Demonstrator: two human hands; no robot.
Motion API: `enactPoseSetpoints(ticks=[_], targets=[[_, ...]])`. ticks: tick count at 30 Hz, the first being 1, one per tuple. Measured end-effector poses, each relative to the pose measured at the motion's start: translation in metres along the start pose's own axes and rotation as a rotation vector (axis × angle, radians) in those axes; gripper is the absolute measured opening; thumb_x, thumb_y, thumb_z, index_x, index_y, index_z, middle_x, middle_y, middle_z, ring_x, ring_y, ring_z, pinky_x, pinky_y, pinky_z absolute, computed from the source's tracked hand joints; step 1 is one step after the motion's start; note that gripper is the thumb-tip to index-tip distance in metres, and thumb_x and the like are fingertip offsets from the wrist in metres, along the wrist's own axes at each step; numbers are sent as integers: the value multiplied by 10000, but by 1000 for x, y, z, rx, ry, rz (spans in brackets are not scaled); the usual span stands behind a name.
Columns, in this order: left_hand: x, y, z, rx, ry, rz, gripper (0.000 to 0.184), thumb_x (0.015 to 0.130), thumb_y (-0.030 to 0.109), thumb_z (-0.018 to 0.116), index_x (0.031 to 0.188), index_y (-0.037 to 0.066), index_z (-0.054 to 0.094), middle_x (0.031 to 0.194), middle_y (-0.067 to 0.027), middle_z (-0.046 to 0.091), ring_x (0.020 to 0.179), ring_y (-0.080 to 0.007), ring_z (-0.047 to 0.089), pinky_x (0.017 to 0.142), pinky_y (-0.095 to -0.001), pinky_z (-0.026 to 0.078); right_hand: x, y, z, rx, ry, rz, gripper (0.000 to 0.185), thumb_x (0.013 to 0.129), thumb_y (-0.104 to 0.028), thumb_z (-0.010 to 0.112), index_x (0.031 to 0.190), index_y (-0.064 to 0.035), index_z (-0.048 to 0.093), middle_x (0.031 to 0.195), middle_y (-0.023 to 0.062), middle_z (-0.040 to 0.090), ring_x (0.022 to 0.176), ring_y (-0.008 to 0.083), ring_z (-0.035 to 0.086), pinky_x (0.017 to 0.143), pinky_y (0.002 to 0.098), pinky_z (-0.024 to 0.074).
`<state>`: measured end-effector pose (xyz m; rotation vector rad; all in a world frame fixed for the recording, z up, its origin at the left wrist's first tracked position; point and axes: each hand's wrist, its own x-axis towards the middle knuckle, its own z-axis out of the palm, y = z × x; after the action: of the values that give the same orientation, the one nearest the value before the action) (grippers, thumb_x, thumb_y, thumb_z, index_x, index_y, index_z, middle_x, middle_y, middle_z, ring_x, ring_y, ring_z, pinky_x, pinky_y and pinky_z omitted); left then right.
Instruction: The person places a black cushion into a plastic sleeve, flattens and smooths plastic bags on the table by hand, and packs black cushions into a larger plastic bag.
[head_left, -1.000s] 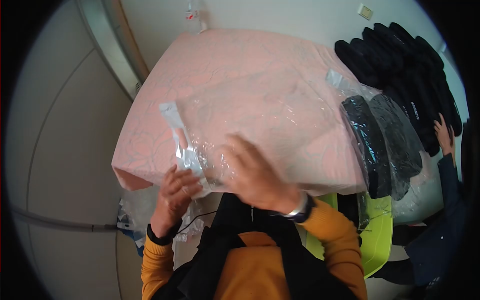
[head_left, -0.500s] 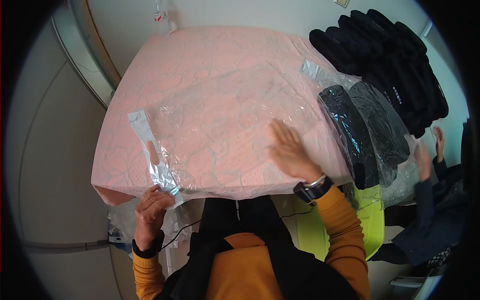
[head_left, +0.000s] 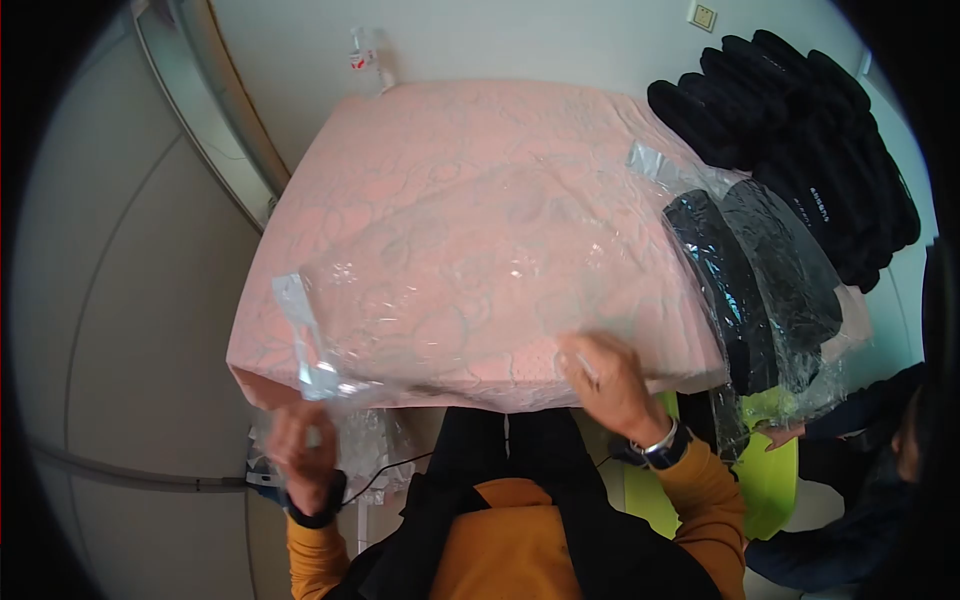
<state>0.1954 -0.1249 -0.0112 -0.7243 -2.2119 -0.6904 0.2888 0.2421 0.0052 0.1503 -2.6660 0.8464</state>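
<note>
A clear plastic bag (head_left: 430, 290) with a whitish strip at its left end lies flat across the pink patterned cloth (head_left: 470, 110). My left hand (head_left: 303, 450) is at the cloth's front left edge, just below the strip; motion blurs its fingers, and whether it grips the bag cannot be told. Over the front edge of the bag, my right hand (head_left: 610, 385) has its fingers curled together, and what they pinch is too small to make out. To the right lie dark rolled items in clear plastic (head_left: 735, 290).
Black padded items (head_left: 790, 140) are piled at the back right. A bottle (head_left: 363, 62) stands at the back left. Below the right edge is a yellow-green bin (head_left: 770, 480), with a co-worker's hand (head_left: 780, 435) over it. More plastic bags (head_left: 375, 450) hang below at left.
My right hand has moved down to the front edge and its fingers have curled. My left hand has dropped slightly from the strip. The co-worker has bent toward the bin.
</note>
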Motion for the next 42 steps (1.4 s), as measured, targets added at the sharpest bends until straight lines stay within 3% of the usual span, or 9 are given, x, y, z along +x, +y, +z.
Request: enactPoseSetpoints(ticks=[6, 12, 15, 18, 22, 25, 29, 35, 42], targets=[[-20, 88, 45, -495, -289, 552, 332, 745, 7, 680, 1075, 14, 645, 843, -92, 638, 697, -275, 618, 589, -359, 501, 3, -29, 49, 648, -259, 271, 223, 921, -159, 595, 1027, 36, 576, 805, 132, 655, 747, 155, 639, 642, 297, 483], [20, 110, 54, -713, -468, 511, 356, 737, 46, 730, 1082, 4, 652, 882, -118, 649, 739, -275, 622, 628, -361, 513, 17, 24, 49, 666, -10, 224, 290, 911, -101, 596, 1158, 43, 545, 812, 25, 652, 737, 53, 563, 653, 226, 486], [35, 95, 53, -645, -447, 400, 359, 731, 55, 744, 1073, -4, 653, 893, -124, 654, 753, -273, 621, 636, -363, 512, 21, 29, 14, 462, 78, 459, 364, 874, -71, 621, 1205, 41, 518, 938, 98, 662, 821, 144, 623, 733, 278, 510], [37, 89, 59, -485, -387, 290, 358, 728, 60, 757, 1064, -12, 655, 893, -124, 660, 756, -271, 619, 641, -365, 509, 19, 14, 11, -153, 295, -127, 460, 828, -30, 634, 1261, 37, 491, 1186, 193, 580, 1068, 297, 593, 900, 368, 482], [35, 108, 81, -375, -432, 256, 482, 778, 178, 743, 1191, -19, 591, 1108, -168, 626, 976, -311, 604, 837, -415, 493, 33, -11, 28, -154, 43, -295, 616, 816, -121, 664, 1348, 55, 408, 1404, 259, 382, 1331, 409, 356, 1091, 450, 322], [34, 124, 100, -137, -479, 260, 665, 837, 356, 667, 1343, -21, 457, 1371, -207, 465, 1266, -344, 451, 1077, -478, 318, 33, -2, 40, -241, -164, -246, 748, 814, -242, 685, 1393, 72, 330, 1463, 258, 295, 1390, 398, 251, 1138, 468, 221], [20, 94, 108, -63, -636, 225, 795, 876, 485, 561, 1439, -17, 309, 1516, -210, 262, 1420, -341, 237, 1159, -512, 110, 27, 9, 42, -274, -255, -213, 924, 791, -404, 699, 1430, 88, 248, 1508, 263, 219, 1428, 388, 173, 1170, 483, 130], [17, 18, 69, 121, -656, 140, 840, 874, 563, 519, 1441, -19, 307, 1523, -191, 270, 1427, -331, 232, 1153, -521, 114, 27, 7, 39, -274, -287, -178, 996, 774, -478, 702, 1435, 96, 227, 1519, 262, 201, 1429, 386, 174, 1171, 487, 122], [20, -16, 51, 249, -602, 36, 831, 877, 582, 501, 1428, -17, 330, 1505, -176, 312, 1414, -330, 260, 1144, -524, 142, 21, -1, 35, -284, -239, -254, 807, 778, -303, 724, 1430, -20, 342, 1493, 253, 261, 1411, 408, 209, 1148, 506, 174]])
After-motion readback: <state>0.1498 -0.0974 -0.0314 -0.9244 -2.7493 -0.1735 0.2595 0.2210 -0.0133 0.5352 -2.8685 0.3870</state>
